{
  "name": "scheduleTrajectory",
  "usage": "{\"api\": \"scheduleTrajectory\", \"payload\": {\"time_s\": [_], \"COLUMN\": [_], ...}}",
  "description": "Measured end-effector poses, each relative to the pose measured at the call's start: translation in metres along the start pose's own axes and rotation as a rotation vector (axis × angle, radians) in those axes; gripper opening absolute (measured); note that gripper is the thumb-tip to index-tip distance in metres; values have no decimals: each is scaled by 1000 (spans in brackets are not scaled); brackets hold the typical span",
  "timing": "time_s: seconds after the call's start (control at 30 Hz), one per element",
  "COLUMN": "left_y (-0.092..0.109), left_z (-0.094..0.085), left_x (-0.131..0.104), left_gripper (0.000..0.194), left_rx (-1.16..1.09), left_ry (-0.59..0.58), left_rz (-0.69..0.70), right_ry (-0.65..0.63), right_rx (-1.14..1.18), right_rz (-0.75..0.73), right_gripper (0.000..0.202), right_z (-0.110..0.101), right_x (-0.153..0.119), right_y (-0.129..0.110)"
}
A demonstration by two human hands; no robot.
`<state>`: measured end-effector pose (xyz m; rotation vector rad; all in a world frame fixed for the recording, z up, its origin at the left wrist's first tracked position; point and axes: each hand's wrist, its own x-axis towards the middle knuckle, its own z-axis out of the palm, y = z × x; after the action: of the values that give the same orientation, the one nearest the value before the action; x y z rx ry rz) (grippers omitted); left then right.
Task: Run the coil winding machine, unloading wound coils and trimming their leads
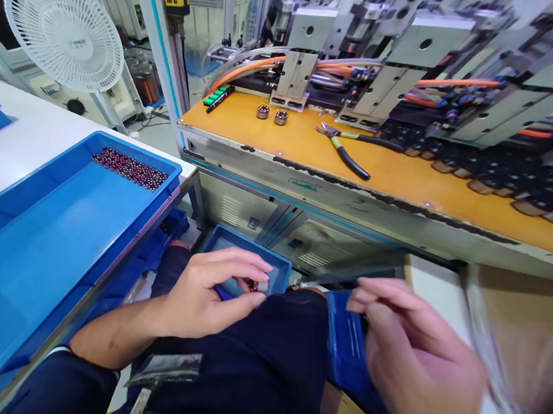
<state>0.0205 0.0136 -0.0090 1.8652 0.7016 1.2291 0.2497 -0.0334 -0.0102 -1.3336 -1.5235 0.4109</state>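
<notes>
The right hand point(419, 359) is curling its fingers, blurred; whether they are gripping anything, I cannot tell. The left hand point(210, 293) is pinching a small part point(258, 287) between thumb and fingers. Copper-dotted pieces point(130, 169) are filling the blue tray's point(52, 226) far end. Pliers point(347, 156) are lying near the orange bench's point(299, 141) front edge.

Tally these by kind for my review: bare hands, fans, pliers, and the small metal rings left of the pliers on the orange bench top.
Bare hands: 2
Fan: 1
Pliers: 1
Small metal rings: 2
Total: 6
</notes>
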Motion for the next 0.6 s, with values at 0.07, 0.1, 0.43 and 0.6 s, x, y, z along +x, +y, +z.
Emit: {"api": "scheduleTrajectory", "payload": {"time_s": [0.07, 0.1, 0.43, 0.6], "left_y": [2, 3, 7, 6], "left_z": [-2, -2, -6, -10], "left_x": [1, 2, -6, -8], "left_gripper": [27, 27, 23, 20], "left_rx": [82, 105, 71, 51], "left_ry": [-55, -81, -84, 20], "left_rz": [62, 86, 111, 137], "right_ry": [-12, -50, -705, -385], "right_rx": [-245, -326, -56, -231], "right_rz": [-313, -454, -251, -249], "right_gripper": [20, 20, 32, 25], "right_z": [-8, -9, 17, 9], "right_x": [4, 7, 35, 108], "right_y": [-5, -8, -37, -26]}}
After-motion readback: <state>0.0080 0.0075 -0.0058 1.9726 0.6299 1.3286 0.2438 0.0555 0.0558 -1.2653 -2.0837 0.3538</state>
